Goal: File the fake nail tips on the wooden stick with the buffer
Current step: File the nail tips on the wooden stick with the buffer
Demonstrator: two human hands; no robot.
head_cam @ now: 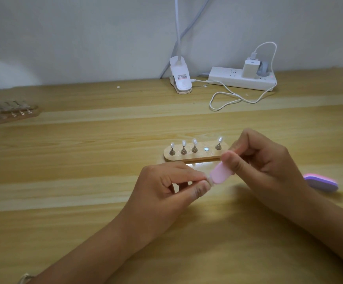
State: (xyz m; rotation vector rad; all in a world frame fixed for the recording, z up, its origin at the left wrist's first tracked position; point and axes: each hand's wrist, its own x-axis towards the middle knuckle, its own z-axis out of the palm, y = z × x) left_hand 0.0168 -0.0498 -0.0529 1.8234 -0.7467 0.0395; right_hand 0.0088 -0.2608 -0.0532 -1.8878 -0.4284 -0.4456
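Just in front of the wooden stick [195,157], the left hand [166,187] pinches one nail tip [209,180] between thumb and forefinger, and the right hand [264,160] grips the pink buffer [220,174] against it. Four more tips [183,142] stand on the stick beside a vacant spot [206,149]. Whether any are filed I cannot tell, so most of the work probably remains.

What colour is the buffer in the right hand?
The buffer is pale pink; the head view shows it.

Two hands, left hand [166,189] and right hand [268,160]; two buffers, pink buffer [221,174] and purple buffer [321,182]; one wooden stick [197,157] carrying four nail tips [183,142]; one clip lamp [179,78], one power strip [242,78], one charger [250,68], one white cable [210,103]
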